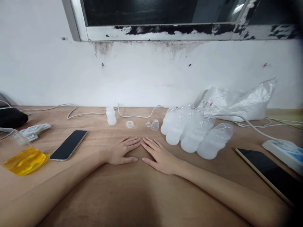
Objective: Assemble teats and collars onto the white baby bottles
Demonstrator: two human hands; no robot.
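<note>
My left hand (123, 150) lies flat on the wooden table (113, 192), fingers stretched out and holding nothing. Beside it my right hand (161, 156) rests palm down in the same way, the fingertips of the two almost meeting. Beyond them stand a small frosted baby bottle body (111, 116), a clear ring collar (129, 124), a bottle nipple (148, 123) and a clear dome cap (155, 125), all apart from one another. To the right of my right hand several capped baby bottles (193, 135) lie tilted in a cluster.
A phone (69, 145) lies left, near a container of yellow liquid (26, 160), small white packets (35, 130) and a black pouch (13, 118). At right are a plastic bag (239, 99), a second dark-screened device (267, 171) and a power strip (285, 151). A white cable (139, 116) runs along the wall.
</note>
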